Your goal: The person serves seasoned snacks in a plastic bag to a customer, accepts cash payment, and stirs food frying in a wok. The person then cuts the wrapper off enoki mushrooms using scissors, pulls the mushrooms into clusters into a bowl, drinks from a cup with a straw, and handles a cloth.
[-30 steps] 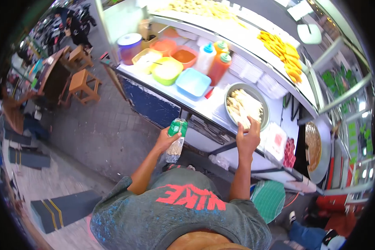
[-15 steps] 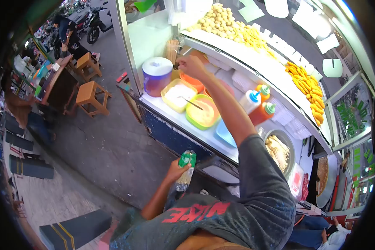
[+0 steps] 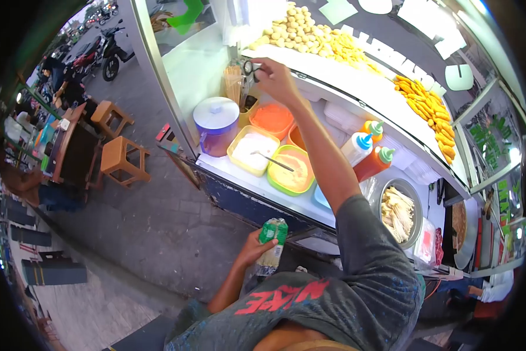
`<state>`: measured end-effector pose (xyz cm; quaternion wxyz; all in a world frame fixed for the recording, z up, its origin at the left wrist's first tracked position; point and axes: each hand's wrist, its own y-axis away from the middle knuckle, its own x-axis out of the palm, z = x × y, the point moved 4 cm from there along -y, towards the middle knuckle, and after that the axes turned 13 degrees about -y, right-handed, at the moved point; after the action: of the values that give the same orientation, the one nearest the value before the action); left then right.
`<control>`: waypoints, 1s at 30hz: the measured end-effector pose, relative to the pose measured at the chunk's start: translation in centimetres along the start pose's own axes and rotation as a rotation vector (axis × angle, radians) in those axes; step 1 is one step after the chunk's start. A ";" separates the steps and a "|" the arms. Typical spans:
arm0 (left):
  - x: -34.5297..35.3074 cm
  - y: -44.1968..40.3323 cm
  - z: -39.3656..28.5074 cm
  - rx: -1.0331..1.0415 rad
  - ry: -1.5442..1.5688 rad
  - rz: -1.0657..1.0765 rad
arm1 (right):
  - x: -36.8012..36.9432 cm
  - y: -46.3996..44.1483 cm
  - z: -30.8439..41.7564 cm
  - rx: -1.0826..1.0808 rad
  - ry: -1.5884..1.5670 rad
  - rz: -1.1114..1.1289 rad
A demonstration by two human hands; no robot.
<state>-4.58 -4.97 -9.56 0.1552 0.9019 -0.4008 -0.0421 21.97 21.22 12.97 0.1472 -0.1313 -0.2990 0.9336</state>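
My left hand is closed around a pack of enoki mushrooms, a clear plastic bag with a green printed end, held low in front of the cart. My right hand reaches to the back left of the counter, its fingers closed on black-handled scissors; the blades are hard to make out. Just left of and below that hand stand a bundle of wooden skewers and a brown cup. Under the forearm are an orange tub of red-orange powder, a yellow tub of white powder and a green tub with a spoon.
A lidded purple bucket stands at the counter's left end. Sauce bottles and a metal bowl of enoki mushrooms are to the right. Fried snacks lie on the shelf above. Orange stools stand on the pavement.
My right hand has lifted from beside the skewers, and the scissors now show in its fingers. My left hand has shifted slightly right in view with the pack. The camera has turned a little.
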 end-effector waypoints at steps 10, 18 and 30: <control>11.5 -0.7 -11.2 0.329 0.964 0.442 | -8.5 36.0 17.4 0.100 0.131 -0.242; 25.7 6.4 -5.8 0.179 0.258 0.735 | -15.9 58.3 21.5 0.585 -0.802 -0.311; 36.4 9.7 -5.1 0.137 -0.207 0.661 | -23.5 74.2 29.5 0.648 -0.433 -0.587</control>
<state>14.07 -36.61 0.08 0.0582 0.7225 -0.6868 -0.0541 19.26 -60.07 -4.44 0.3720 0.2085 -0.0409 0.9036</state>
